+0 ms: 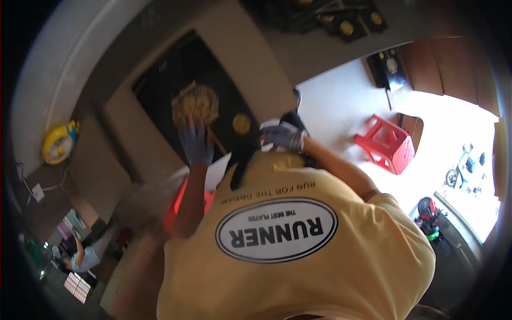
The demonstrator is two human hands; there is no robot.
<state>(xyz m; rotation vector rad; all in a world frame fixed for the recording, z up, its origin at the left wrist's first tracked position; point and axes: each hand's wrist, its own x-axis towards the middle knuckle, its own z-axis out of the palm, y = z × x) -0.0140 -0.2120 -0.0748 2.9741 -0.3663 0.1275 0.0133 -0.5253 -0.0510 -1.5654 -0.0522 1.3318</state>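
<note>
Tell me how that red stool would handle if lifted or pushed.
The red stool looks like moulded plastic, so probably stiff. Open gaps between its legs suggest low weight for its size. With no wheels visible, it may slide when pushed.

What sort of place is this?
Probably a small workshop, though I can't be sure: a black-and-gold panel lies on the table under a gloved left hand, and more black-and-gold pieces lie beyond it.
</note>
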